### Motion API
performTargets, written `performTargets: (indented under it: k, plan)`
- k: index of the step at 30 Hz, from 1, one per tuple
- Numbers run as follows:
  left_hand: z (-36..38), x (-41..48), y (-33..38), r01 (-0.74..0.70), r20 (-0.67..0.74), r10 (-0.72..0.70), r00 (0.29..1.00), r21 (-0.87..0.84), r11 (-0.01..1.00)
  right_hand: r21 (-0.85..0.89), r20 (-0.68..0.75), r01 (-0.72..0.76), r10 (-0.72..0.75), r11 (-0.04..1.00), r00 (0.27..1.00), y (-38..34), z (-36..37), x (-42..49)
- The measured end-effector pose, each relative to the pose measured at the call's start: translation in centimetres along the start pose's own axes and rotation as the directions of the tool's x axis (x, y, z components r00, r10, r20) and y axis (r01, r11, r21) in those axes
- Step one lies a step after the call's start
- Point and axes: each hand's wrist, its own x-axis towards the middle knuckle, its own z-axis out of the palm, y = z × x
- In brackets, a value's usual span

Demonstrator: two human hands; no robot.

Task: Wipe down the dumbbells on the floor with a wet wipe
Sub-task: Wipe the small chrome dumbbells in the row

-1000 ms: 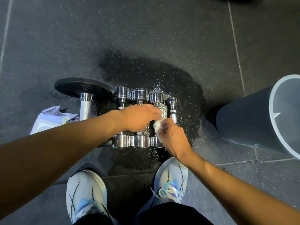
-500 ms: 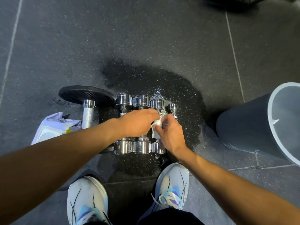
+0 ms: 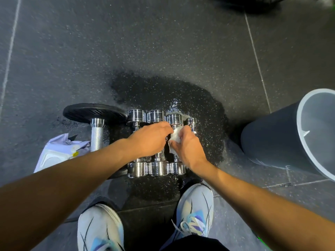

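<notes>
Here, midway through a cleaning job, a person bends over a row of chrome dumbbells (image 3: 156,142) lined up side by side on the dark rubber floor (image 3: 163,42). At far left lies a pale wipe packet (image 3: 59,153), beside a larger plate-loaded dumbbell (image 3: 97,124) that looks untouched, though that is only a judgement. The left hand (image 3: 148,140) rests across the handles of the middle chrome dumbbells, fingers curled down over them as if steadying the row; how firm the grip is cannot be told. Just right of it, the right hand (image 3: 188,147) pinches a crumpled white wet wipe (image 3: 175,140) against the handle of the third chrome dumbbell. The smallest one, at the row's right end, likely waits its turn. The chrome gleams, and a wet patch (image 3: 208,105) darkens the floor around the row. A grey bin (image 3: 272,138) stands well apart at right.
</notes>
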Motion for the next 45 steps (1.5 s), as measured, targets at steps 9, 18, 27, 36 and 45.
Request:
performTargets:
  k: [9,18,27,36,45]
  plan:
    - [0.6,-0.1,0.1,-0.016,0.039,0.016,0.999,0.016,1.000,-0.145,0.057,0.043,-0.035,0.989,0.998,0.5,0.8,-2.5]
    - [0.6,-0.2,0.2,-0.068,0.012,0.067,0.998,0.034,0.997,-0.012,-0.143,0.225,-0.224,0.974,0.964,0.9,1.0,-0.3]
    - [0.0,-0.1,0.7,-0.034,-0.224,0.041,0.974,0.036,0.999,-0.254,-0.275,0.433,-0.494,0.865,0.825,1.2,0.2,1.8]
    - [0.0,-0.3,0.2,0.006,-0.220,0.017,0.975,0.105,0.994,-0.955,0.274,0.297,-0.320,0.026,0.907,0.1,-0.6,4.9]
    - [-1.4,-0.6,-0.3,0.098,-0.283,-0.083,0.956,0.041,0.994,-0.686,0.274,0.461,-0.387,0.563,0.881,0.3,0.0,-1.0]
